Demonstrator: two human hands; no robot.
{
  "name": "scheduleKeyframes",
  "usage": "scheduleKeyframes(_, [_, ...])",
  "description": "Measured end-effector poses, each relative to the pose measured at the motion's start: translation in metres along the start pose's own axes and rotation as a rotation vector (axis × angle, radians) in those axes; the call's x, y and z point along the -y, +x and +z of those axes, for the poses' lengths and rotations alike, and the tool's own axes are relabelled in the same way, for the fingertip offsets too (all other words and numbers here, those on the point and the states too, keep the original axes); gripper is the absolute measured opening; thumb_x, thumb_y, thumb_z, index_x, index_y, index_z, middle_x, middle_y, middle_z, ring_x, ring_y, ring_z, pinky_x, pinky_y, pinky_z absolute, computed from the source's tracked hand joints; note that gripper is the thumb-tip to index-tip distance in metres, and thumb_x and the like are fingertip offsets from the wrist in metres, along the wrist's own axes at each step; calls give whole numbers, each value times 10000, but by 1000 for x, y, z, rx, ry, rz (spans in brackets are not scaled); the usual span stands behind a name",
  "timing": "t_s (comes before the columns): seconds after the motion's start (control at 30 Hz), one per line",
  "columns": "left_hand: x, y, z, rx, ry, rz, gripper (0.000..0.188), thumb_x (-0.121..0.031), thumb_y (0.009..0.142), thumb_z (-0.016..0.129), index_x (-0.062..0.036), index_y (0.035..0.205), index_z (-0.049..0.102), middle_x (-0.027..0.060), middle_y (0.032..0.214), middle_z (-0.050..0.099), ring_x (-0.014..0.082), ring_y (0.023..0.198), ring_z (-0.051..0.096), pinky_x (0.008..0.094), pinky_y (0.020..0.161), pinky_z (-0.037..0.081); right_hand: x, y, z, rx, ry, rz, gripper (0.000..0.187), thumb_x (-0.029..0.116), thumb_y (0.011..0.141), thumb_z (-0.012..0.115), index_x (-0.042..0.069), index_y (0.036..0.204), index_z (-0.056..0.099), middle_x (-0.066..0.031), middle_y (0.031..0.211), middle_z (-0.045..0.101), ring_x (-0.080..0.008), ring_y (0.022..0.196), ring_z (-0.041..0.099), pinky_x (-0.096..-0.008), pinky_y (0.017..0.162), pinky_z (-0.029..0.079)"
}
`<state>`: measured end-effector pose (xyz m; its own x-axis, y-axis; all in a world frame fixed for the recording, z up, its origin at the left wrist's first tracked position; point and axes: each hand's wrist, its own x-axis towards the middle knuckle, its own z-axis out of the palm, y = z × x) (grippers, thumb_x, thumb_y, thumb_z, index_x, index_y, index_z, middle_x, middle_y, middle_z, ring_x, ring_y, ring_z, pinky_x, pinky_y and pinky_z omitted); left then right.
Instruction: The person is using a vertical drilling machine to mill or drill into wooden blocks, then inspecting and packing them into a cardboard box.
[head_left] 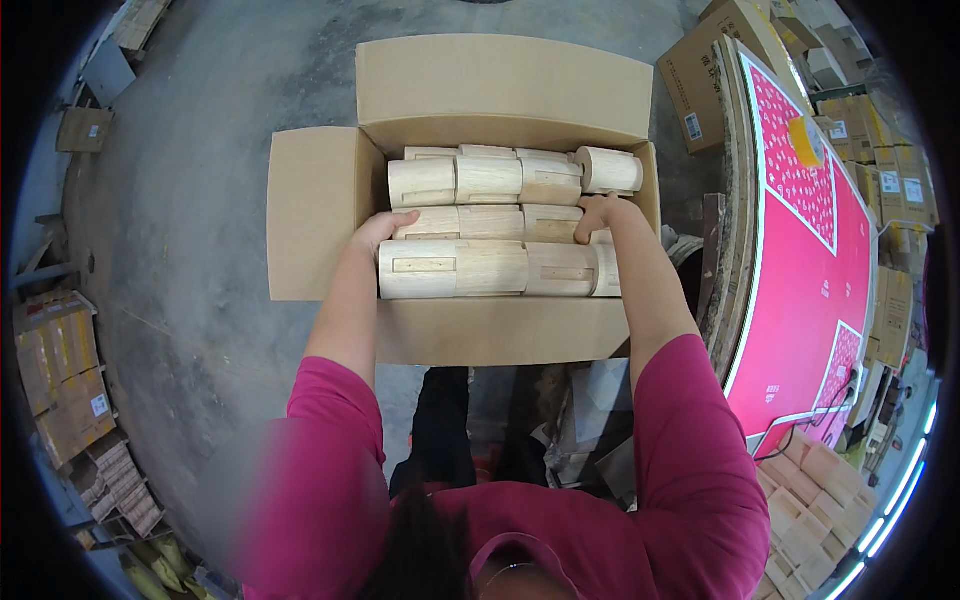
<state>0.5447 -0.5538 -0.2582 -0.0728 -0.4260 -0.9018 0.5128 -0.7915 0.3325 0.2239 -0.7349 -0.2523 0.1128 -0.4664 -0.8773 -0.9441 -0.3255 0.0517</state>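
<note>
An open cardboard box (320,210) stands on the concrete floor, filled with rows of pale round wooden blocks (485,180). My left hand (378,230) presses on the left end of the middle row of blocks (490,222). At the right end of that row, my right hand (600,212) grips the blocks. The near row (470,270) lies just below both hands. One loose block (610,170) sits tilted at the box's far right corner.
A pink-topped table (810,290) stands at the right, with stacked cardboard boxes (880,150) beyond it. More cartons (60,370) and bundles lie on the floor at the left. Paper scraps (590,420) lie below the box.
</note>
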Motion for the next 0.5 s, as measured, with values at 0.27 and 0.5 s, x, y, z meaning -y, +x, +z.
scheduleKeyframes(0.27, [-16, 6, 9, -149, 119, 513, 606, -153, 775, 691, 2, 1271, 378, 151, 1185, 525, 275, 1037, 558, 460, 801, 498, -14, -5, 17, -372, 237, -144, 482, 238, 466, 725, 149, 931, 629, -90, 1078, 573, -340, 1052, 450, -418, 907, 380])
scheduleKeyframes(0.5, [9, -15, 52, -770, 1051, 866, 750, -245, 681, 737, -90, 1310, 359, 201, 1432, 190, 380, 1319, 203, 552, 1042, 215, 10, -30, 52, -1031, -22, -386, 411, 173, 643, 696, 106, 1029, 571, -84, 1059, 547, -279, 1082, 429, -422, 944, 325])
